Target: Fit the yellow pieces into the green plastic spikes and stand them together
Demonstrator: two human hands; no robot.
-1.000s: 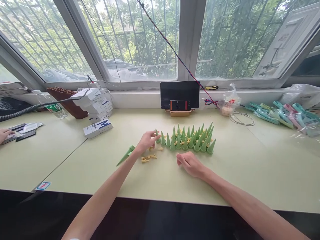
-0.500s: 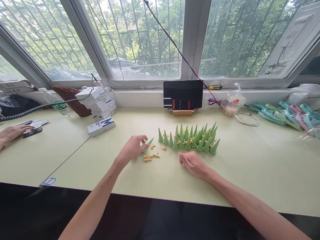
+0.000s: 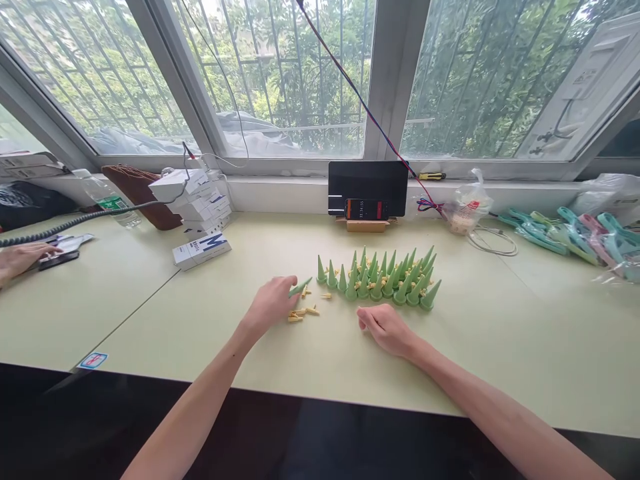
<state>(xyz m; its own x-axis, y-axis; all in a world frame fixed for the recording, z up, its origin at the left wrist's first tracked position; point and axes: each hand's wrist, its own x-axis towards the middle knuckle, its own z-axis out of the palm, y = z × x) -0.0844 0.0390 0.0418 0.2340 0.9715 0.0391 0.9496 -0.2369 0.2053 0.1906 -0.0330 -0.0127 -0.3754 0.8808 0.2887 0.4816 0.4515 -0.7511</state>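
Note:
My left hand [image 3: 274,301] is closed round a green cone [image 3: 301,287], whose tip points up and to the right. Just in front of and beside its fingers lie small yellow pieces [image 3: 313,311], with one more [image 3: 327,296] a little to the right. Several green cones [image 3: 377,287] stand upright in a dense group, with yellow bits among them. My right hand [image 3: 383,325] rests on the table below that group, its fingers curled in; whatever they may hold is hidden.
A black screen [image 3: 367,187] with a phone stands at the back. White boxes [image 3: 203,251] and a bottle [image 3: 107,200] are at the left. Another person's hand [image 3: 25,259] is at the far left. A bagged cup [image 3: 465,210] and bagged coloured items [image 3: 580,233] lie right.
My left hand has closed on the cone and moved slightly right; the cone is tilted lower. My right hand stays where it was. The view has shifted a little.

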